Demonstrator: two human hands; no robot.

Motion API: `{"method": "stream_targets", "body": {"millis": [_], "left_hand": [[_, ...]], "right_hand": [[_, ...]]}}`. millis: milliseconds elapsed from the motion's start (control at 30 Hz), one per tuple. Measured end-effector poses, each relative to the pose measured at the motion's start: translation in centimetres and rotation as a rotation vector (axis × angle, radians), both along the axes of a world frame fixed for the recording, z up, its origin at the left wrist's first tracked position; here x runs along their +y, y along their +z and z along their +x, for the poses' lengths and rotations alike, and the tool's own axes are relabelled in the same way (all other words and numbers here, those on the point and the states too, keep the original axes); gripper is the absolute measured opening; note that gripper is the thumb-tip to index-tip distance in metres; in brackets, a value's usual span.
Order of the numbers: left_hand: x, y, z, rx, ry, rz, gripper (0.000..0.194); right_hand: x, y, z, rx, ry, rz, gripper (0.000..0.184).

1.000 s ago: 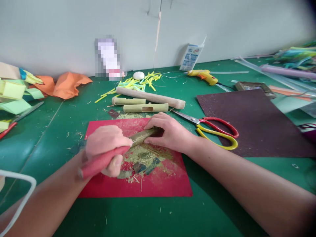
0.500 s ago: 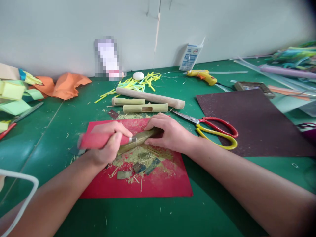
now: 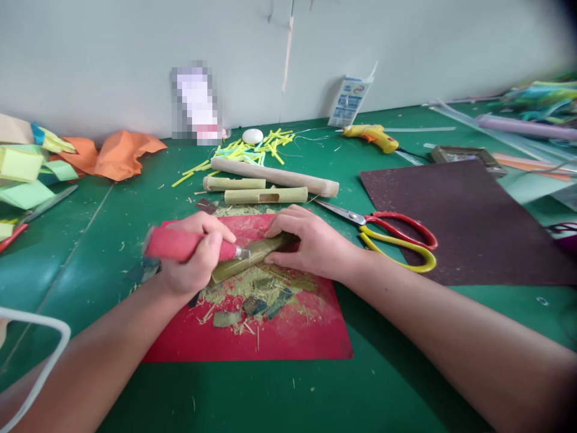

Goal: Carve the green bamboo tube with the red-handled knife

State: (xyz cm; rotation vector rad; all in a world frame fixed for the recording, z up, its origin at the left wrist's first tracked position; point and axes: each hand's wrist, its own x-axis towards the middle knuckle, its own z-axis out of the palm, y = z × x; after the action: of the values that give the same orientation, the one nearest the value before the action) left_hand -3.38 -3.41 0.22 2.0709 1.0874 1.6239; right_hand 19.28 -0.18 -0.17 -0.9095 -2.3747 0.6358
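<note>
My left hand (image 3: 198,252) is closed around a red carving tool (image 3: 171,243) with a short metal tip. That tip touches the upper side of a greenish bamboo tube (image 3: 228,270), which lies slanted over a red sheet (image 3: 252,352). My right hand (image 3: 304,240) grips the tube's far right end, thumb on the near side and fingers over the far side. Under and in front of the tube lie pale bamboo dust, splinters and several dark green bamboo chips (image 3: 228,319). The tool's exact kind is unclear.
Behind the sheet lie two cut bamboo tubes (image 3: 265,195) and a wooden rod (image 3: 274,175). Red-and-yellow scissors (image 3: 399,237) rest partly on a dark brown sheet (image 3: 469,228). A yellow glue gun (image 3: 370,138) and a carton (image 3: 349,103) stand at the back; orange paper (image 3: 128,155) lies left.
My left hand and the tool have shifted slightly, with the tool's back end raised and less blurred. My right hand and the bamboo tube stay nearly in place.
</note>
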Motion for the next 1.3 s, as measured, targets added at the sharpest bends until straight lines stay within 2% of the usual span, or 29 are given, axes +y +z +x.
{"method": "stream_targets", "body": {"millis": [67,133,200,233,300,400,467,567,633,733,1100,1300], "left_hand": [[-0.6,0.8,-0.3,0.232,-0.136,0.109,0.015],[-1.0,1.7,-0.3,0.368,-0.216,0.299,0.010],[-1.2,2.2,-0.1,0.564,-0.278,0.341,0.012],[-1.2,2.2,0.0,0.594,-0.315,0.365,0.014],[-1.1,1.8,0.3,0.537,-0.286,0.355,0.016],[-1.0,0.5,0.4,0.190,-0.062,0.146,0.024],[-1.0,0.1,0.5,0.114,-0.007,0.027,0.029],[-1.1,0.7,0.6,0.222,-0.093,-0.055,0.018],[-1.1,1.4,0.8,0.284,-0.146,-0.031,0.011],[-1.0,2.1,1.1,0.339,-0.142,-0.004,0.008],[-0.6,2.0,1.4,0.360,-0.127,-0.043,0.005],[-0.4,2.2,1.5,0.386,-0.186,-0.104,0.010]], "right_hand": [[0.1,0.0,0.0,0.002,0.003,-0.009,0.025],[0.1,0.0,0.0,0.001,0.009,-0.016,0.024],[0.1,0.0,0.0,-0.003,0.009,-0.017,0.024],[0.1,0.0,0.0,-0.003,0.008,-0.018,0.024],[0.2,0.0,0.0,-0.001,0.003,-0.022,0.023],[0.2,-0.1,0.0,0.002,0.004,-0.025,0.023],[0.2,-0.1,0.1,0.004,0.012,-0.021,0.022],[0.2,-0.1,0.1,0.009,0.030,-0.011,0.022],[0.2,-0.1,0.1,0.010,0.037,-0.007,0.022],[0.2,-0.1,0.1,0.011,0.039,-0.003,0.021],[0.2,-0.2,0.0,0.009,0.036,-0.001,0.020],[0.2,-0.3,0.0,0.015,0.033,0.005,0.021]]}}
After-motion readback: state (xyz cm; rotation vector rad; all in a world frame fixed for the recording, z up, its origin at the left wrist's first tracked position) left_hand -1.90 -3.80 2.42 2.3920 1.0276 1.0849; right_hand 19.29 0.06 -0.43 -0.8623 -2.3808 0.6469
